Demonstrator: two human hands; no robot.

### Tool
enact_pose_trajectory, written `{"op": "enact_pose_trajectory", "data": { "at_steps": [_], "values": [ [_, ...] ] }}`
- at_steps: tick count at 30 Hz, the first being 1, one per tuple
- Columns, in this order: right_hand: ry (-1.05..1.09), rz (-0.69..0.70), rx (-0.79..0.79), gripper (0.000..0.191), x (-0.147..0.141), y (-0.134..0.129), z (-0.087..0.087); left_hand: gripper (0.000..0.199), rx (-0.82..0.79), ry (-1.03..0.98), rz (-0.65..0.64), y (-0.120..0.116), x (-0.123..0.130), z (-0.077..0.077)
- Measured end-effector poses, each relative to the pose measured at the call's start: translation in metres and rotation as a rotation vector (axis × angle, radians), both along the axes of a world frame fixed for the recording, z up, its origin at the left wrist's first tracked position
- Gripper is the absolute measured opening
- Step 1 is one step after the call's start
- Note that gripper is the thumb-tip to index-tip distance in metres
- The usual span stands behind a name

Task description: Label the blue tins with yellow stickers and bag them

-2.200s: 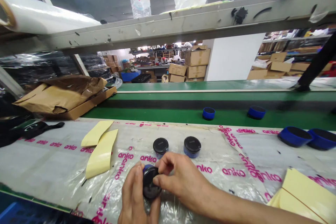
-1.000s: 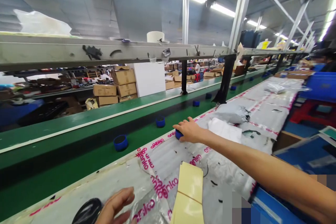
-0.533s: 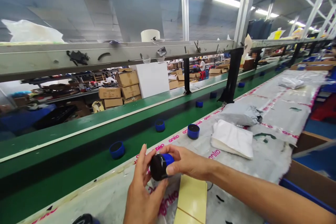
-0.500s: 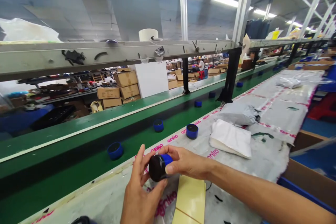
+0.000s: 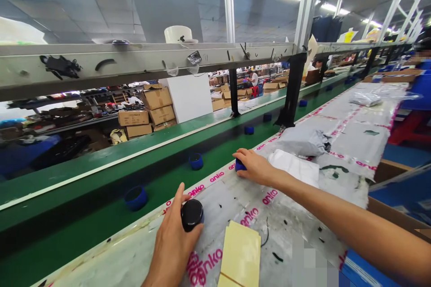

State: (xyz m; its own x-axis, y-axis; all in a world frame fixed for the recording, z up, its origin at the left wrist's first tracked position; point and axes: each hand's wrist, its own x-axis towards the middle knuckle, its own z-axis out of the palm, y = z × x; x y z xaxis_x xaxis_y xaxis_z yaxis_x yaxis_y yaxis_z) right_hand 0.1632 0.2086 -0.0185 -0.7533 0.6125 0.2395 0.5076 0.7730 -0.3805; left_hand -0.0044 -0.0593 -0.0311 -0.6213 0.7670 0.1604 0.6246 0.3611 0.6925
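The left hand [image 5: 171, 246] was grasping a round black-lidded blue container [image 5: 191, 214]. The right hand [image 5: 256, 167] was curled over a small blue cylindrical cup [image 5: 240, 165], which stood on a clear plastic sheet [image 5: 232, 206] with pink print, just beside a folded white bag [image 5: 294, 166]. A stack of pale yellow paper sheets [image 5: 240, 253] lay between the hands, nearer the viewer.
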Motion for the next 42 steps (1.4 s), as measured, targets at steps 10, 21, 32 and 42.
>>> {"op": "enact_pose_trajectory", "data": {
  "at_steps": [10, 21, 32, 42],
  "values": [
    [0.275, 0.203, -0.487, 0.055, -0.022, -0.057, -0.012, 0.102, 0.202, -0.32, -0.03, -0.002, -0.005, -0.011],
    [-0.21, 0.366, 0.075, 0.07, 0.021, -0.065, 0.028, 0.09, -0.028, 0.105, 0.162, 0.006, 0.011, -0.001],
    [0.168, 0.207, -0.188, 0.062, 0.019, -0.066, -0.014, 0.078, 0.067, -0.064, -0.096, 0.005, -0.007, -0.012],
    [-0.121, 0.283, -0.006, 0.066, 0.012, -0.074, 0.014, 0.085, 0.122, -0.108, 0.084, 0.006, 0.003, -0.012]
  ]
}}
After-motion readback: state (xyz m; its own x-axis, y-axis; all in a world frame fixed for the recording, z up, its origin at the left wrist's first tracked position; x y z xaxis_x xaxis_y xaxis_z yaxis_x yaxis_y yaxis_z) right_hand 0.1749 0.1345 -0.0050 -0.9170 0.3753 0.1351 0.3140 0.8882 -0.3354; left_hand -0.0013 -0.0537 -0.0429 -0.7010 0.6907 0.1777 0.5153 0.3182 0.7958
